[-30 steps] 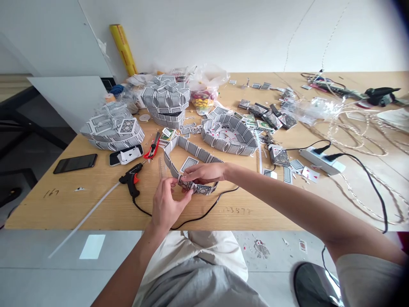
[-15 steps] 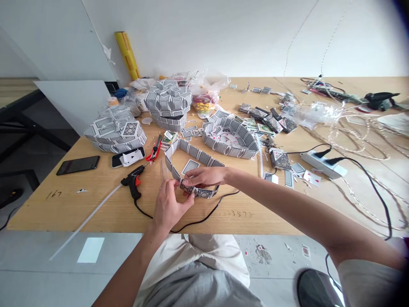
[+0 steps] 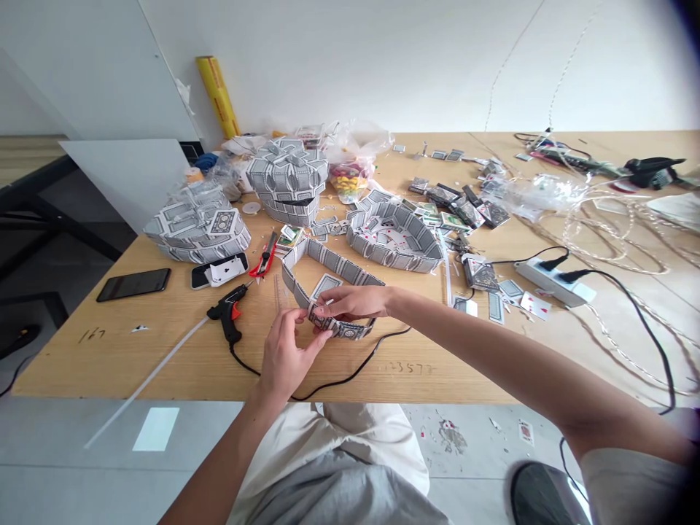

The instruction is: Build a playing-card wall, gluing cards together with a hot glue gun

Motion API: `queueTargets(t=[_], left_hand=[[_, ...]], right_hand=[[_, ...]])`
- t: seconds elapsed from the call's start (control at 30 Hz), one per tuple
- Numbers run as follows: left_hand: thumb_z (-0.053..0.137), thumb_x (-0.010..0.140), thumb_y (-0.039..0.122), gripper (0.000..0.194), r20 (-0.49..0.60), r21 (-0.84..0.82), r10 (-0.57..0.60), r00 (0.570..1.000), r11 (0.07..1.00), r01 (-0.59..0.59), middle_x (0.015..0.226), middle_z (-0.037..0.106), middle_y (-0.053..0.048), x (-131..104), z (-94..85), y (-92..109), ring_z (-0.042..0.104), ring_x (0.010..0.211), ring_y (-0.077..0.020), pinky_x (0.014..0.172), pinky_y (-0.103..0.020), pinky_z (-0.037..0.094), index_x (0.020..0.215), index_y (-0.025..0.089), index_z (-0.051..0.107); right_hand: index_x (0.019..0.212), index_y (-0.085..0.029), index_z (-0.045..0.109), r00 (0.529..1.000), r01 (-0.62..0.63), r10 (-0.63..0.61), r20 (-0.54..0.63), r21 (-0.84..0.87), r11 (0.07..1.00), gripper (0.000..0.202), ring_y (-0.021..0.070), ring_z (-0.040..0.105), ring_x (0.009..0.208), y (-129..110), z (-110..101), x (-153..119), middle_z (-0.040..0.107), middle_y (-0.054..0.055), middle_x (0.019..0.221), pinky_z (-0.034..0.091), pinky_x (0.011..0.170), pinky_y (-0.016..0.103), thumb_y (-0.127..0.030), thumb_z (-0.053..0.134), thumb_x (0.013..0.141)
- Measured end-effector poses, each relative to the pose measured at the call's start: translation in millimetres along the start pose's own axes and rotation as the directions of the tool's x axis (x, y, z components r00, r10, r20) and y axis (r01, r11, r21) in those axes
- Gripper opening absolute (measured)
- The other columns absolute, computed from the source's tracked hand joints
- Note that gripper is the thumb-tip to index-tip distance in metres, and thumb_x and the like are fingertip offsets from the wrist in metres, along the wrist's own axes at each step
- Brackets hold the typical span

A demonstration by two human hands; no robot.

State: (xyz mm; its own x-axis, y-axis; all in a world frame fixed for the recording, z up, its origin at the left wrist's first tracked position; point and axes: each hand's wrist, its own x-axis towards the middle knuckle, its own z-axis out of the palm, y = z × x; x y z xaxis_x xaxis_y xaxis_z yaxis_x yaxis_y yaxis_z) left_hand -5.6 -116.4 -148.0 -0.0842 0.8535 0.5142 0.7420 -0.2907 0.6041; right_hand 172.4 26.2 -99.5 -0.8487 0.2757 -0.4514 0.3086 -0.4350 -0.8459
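Observation:
A closed band of folded playing cards [image 3: 350, 268] stands on edge on the table, shaped roughly like a heart. My left hand [image 3: 285, 351] pinches the near side of this band from outside, thumb and fingers on one card. My right hand [image 3: 350, 302] reaches over the band, its fingers closed on the same near section, partly inside the loop. A loose card [image 3: 327, 285] lies within the loop. Left of my hands rests a black hot glue gun [image 3: 228, 313] with a long white glue stick [image 3: 147, 379] in it.
Behind the band stand a heart-shaped card tray [image 3: 394, 248] and a lidded card box [image 3: 287, 179]. Another card box [image 3: 197, 226], a red utility knife [image 3: 264, 255] and a phone [image 3: 134, 284] lie left. A power strip [image 3: 553, 283] and ropes [image 3: 612, 240] lie right. The glue gun's cord [image 3: 350, 375] runs before me.
Both hands keep their hold on the band at nearly the same spot. My left fingers have shifted very slightly; the band has hardly moved.

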Motion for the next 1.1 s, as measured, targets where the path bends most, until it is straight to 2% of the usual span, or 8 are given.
queueTargets(t=[0.23, 0.37, 0.57, 0.7, 0.8, 0.93, 1.1], left_hand=[[0.081, 0.093, 0.044, 0.038, -0.005, 0.011, -0.010, 1.000, 1.000, 0.010, 0.106, 0.071, -0.007, 0.6, 1.1, 1.5, 0.069, 0.089, -0.0224, 0.083, -0.035, 0.058, 0.115, 0.021, 0.060], [0.081, 0.093, 0.043, 0.039, -0.026, 0.007, -0.016, 1.000, 1.000, 0.017, 0.104, 0.070, -0.007, 0.6, 0.3, 2.8, 0.069, 0.088, -0.0214, 0.081, -0.033, 0.058, 0.117, 0.021, 0.060], [0.082, 0.092, 0.044, 0.042, -0.042, 0.006, -0.041, 0.998, 0.999, 0.041, 0.105, 0.070, -0.007, -1.1, 0.7, 3.3, 0.069, 0.088, -0.0215, 0.081, -0.034, 0.058, 0.119, 0.022, 0.059], [0.082, 0.092, 0.044, 0.041, -0.026, 0.005, -0.057, 0.998, 0.998, 0.057, 0.106, 0.069, -0.007, -1.3, 1.6, 4.1, 0.067, 0.087, -0.0215, 0.080, -0.036, 0.058, 0.117, 0.022, 0.058], [0.084, 0.088, 0.046, 0.044, 0.002, -0.015, -0.112, 0.994, 0.994, 0.112, 0.106, 0.068, -0.007, -1.3, 2.4, 3.0, 0.064, 0.086, -0.0213, 0.081, -0.037, 0.057, 0.115, 0.022, 0.057], [0.089, 0.081, 0.046, 0.047, 0.080, -0.123, -0.250, 0.965, 0.958, 0.259, 0.098, 0.066, -0.003, 0.3, 2.0, -1.7, 0.062, 0.083, -0.0198, 0.078, -0.034, 0.056, 0.106, 0.023, 0.057], [0.077, 0.092, 0.046, 0.029, 0.228, -0.366, -0.304, 0.925, 0.853, 0.371, 0.091, 0.068, -0.002, 5.9, -4.2, -6.7, 0.065, 0.079, -0.0168, 0.074, -0.029, 0.056, 0.100, 0.022, 0.062]], right_hand=[[0.089, -0.016, 0.068, 1.000, -0.010, 0.010, -0.009, 0.019, 1.000, 0.048, 0.0101, 0.062, 0.070, -1.7, 0.5, -1.4, 0.070, -0.001, 0.083, 0.049, 0.059, 0.020, -0.052, 0.097, 0.075], [0.087, -0.015, 0.071, 1.000, -0.001, 0.000, 0.022, 0.042, 0.999, 0.044, 0.0105, 0.063, 0.070, -3.2, -0.7, -2.1, 0.071, 0.000, 0.082, 0.051, 0.061, 0.019, -0.050, 0.095, 0.077], [0.087, -0.015, 0.073, 0.999, -0.008, 0.005, 0.041, 0.071, 0.997, 0.047, 0.0130, 0.067, 0.076, -4.2, -1.0, -0.8, 0.074, 0.003, 0.087, 0.055, 0.066, 0.021, -0.052, 0.098, 0.072], [0.083, -0.016, 0.071, 1.000, -0.005, 0.004, 0.012, 0.046, 0.999, 0.049, 0.0109, 0.064, 0.072, -1.0, -1.5, 2.3, 0.072, 0.001, 0.082, 0.052, 0.064, 0.019, -0.054, 0.099, 0.070], [0.083, -0.016, 0.069, 1.000, -0.010, 0.011, 0.025, -0.013, 1.000, 0.050, 0.0100, 0.061, 0.067, 2.0, -2.4, 4.9, 0.068, -0.001, 0.077, 0.048, 0.060, 0.020, -0.056, 0.096, 0.073], [0.083, -0.016, 0.068, 0.998, -0.017, 0.022, 0.055, -0.075, 0.997, 0.054, 0.0095, 0.057, 0.064, 0.9, -2.6, 3.8, 0.064, -0.002, 0.072, 0.043, 0.057, 0.020, -0.061, 0.095, 0.073], [0.087, -0.016, 0.070, 0.993, -0.007, 0.023, 0.119, -0.132, 0.991, 0.055, 0.0115, 0.058, 0.068, -8.7, -2.2, -4.9, 0.066, -0.001, 0.076, 0.047, 0.061, 0.023, -0.065, 0.092, 0.074]])
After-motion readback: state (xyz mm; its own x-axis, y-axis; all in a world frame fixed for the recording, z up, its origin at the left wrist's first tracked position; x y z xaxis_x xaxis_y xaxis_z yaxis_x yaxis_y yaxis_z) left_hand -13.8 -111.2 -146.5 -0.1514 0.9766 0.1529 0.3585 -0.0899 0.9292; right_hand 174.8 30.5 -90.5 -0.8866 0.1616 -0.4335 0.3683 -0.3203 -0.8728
